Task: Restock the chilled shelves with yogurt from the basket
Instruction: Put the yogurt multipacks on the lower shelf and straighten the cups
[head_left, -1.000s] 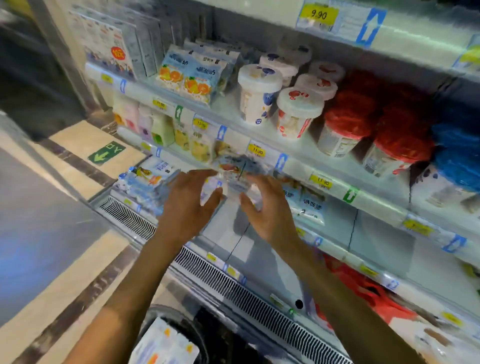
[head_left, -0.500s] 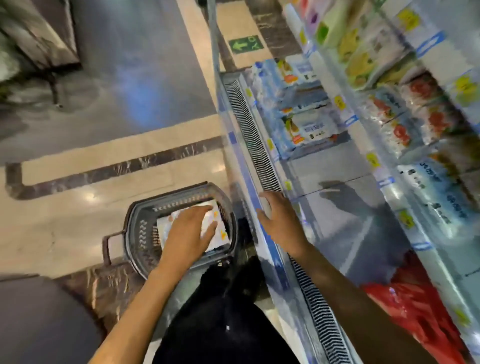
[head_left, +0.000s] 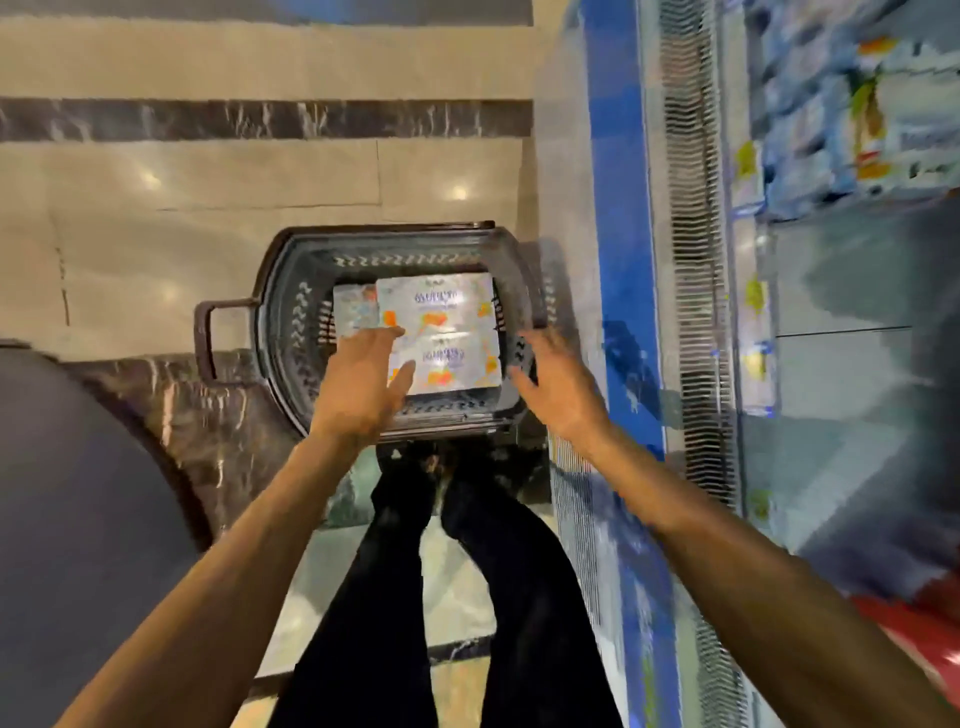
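left grip (head_left: 363, 384) spread over yogurt pack (head_left: 441, 332) | right grip (head_left: 556, 384) spread — empty | basket (head_left: 283, 312) beside chiller (head_left: 618, 208)

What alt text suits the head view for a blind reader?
A person's left hand and right hand reach into a dark basket on the floor, open on either side of a yogurt pack. Chilled shelves run along the right.

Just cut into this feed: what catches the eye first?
A dark basket sits on the floor, with shiny yogurt packs inside. Both open hands reach for it: left hand over the packs' left edge, right hand at the right rim. The blue-edged chiller runs along the right.
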